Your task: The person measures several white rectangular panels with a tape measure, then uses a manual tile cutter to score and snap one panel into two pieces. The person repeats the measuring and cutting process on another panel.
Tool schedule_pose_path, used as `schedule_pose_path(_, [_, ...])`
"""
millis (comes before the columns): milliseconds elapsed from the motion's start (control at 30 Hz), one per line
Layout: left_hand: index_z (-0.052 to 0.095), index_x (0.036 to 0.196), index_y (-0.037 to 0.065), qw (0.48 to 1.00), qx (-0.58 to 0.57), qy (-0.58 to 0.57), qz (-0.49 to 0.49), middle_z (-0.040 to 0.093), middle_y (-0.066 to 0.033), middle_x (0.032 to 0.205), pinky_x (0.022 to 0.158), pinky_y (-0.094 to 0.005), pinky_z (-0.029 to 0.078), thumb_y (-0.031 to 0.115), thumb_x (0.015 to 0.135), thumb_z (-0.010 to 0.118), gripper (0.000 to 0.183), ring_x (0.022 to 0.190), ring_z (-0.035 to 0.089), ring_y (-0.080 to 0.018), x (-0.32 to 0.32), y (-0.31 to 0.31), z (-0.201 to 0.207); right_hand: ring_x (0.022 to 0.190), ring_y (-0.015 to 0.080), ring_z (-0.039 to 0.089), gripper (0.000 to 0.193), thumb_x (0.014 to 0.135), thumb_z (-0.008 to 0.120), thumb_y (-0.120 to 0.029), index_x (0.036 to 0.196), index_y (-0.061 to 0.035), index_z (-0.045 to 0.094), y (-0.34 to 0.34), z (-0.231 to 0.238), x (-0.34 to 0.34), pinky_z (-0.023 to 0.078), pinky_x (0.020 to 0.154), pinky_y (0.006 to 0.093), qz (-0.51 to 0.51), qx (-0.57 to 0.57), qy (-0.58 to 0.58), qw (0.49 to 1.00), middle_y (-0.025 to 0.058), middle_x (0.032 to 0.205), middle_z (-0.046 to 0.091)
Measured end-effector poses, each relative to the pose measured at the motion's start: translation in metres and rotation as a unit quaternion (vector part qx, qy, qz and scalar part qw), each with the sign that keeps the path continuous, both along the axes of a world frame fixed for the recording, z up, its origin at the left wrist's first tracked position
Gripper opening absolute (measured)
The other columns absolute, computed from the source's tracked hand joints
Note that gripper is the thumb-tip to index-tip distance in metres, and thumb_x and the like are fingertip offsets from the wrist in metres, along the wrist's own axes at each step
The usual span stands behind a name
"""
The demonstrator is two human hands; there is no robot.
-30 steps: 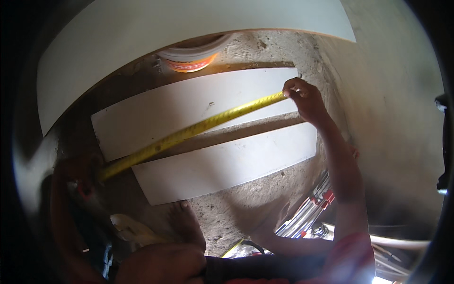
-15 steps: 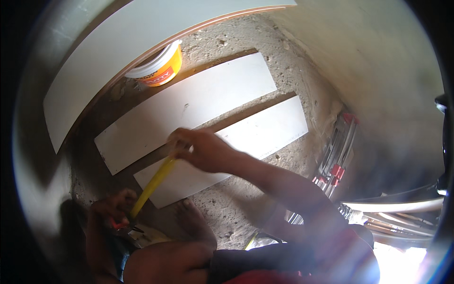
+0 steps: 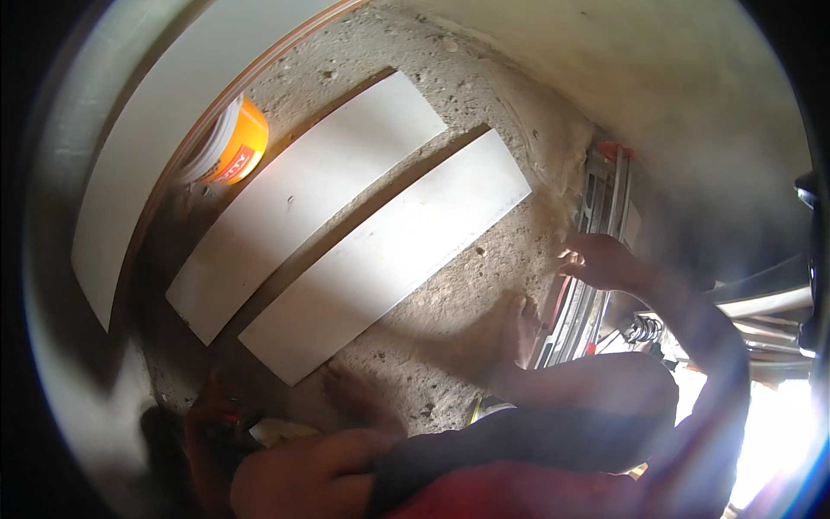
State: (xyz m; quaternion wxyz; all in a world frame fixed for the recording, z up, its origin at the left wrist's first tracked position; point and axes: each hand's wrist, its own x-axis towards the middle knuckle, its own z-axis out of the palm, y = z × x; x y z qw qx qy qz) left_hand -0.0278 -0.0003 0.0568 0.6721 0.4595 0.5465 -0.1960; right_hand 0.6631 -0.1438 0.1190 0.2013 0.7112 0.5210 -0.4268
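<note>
My left hand (image 3: 212, 405) is low at the left in deep shade, closed round a tape measure (image 3: 232, 419) whose red case just shows. No yellow blade is visible from it. On the right, my right hand (image 3: 601, 262) hovers at the metal rails of a long tool that looks like a tile cutter (image 3: 572, 322). Its fingers are bent but apart, with nothing visible between them; whether they touch the rails I cannot tell. Two long white panels, a nearer one (image 3: 389, 259) and a farther one (image 3: 303, 203), lie side by side on the floor between my hands.
A large white panel (image 3: 130, 182) with a brown edge stands along the left. Behind it is a yellow and white bucket (image 3: 238, 145). My bare feet rest on the rough concrete floor (image 3: 432, 346). Pipe-like lengths (image 3: 774, 333) lie at the far right, beside bright light.
My right hand has let go of the yellow tape blade and swung right to the metal rails. The blade has gone from sight. The view has turned right.
</note>
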Motion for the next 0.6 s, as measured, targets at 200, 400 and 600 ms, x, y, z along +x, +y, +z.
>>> schedule_pose_path(200, [0.053, 0.113, 0.002, 0.986, 0.132, 0.064, -0.08, 0.063, -0.014, 0.101, 0.072, -0.0361, 0.053, 0.007, 0.064, 0.079, 0.056, 0.084, 0.065, -0.022, 0.004, 0.005, -0.012, 0.098, 0.0282, 0.064, 0.047, 0.083, 0.068, -0.038, 0.114, -0.0045, 0.059, -0.027, -0.076, 0.001, 0.048, 0.09, 0.0387, -0.133, 0.217, -0.03, 0.967, 0.0161, 0.118, 0.061])
schedule_pose_path(400, [0.058, 0.107, 0.002, 0.946, 0.245, 0.121, -0.173, 0.065, -0.014, 0.098, 0.07, -0.035, 0.053, 0.007, 0.066, 0.078, 0.046, 0.082, 0.065, -0.021, 0.011, 0.024, -0.005, 0.104, 0.0276, 0.061, 0.042, 0.083, 0.069, -0.036, 0.11, -0.0055, 0.061, -0.05, -0.072, 0.009, 0.048, 0.09, 0.0408, -0.109, 0.288, 0.026, 0.951, 0.0146, 0.11, 0.062])
schedule_pose_path(600, [0.063, 0.101, 0.002, 0.903, 0.335, 0.137, -0.233, 0.066, -0.014, 0.094, 0.067, -0.0339, 0.054, 0.008, 0.068, 0.077, 0.037, 0.079, 0.065, -0.0199, 0.078, 0.054, 0.042, 0.11, 0.0317, 0.057, 0.05, 0.082, 0.069, -0.038, 0.115, -0.0034, 0.058, -0.032, -0.089, 0.049, 0.046, 0.093, 0.0418, -0.23, 0.333, 0.008, 0.915, 0.0164, 0.117, 0.058])
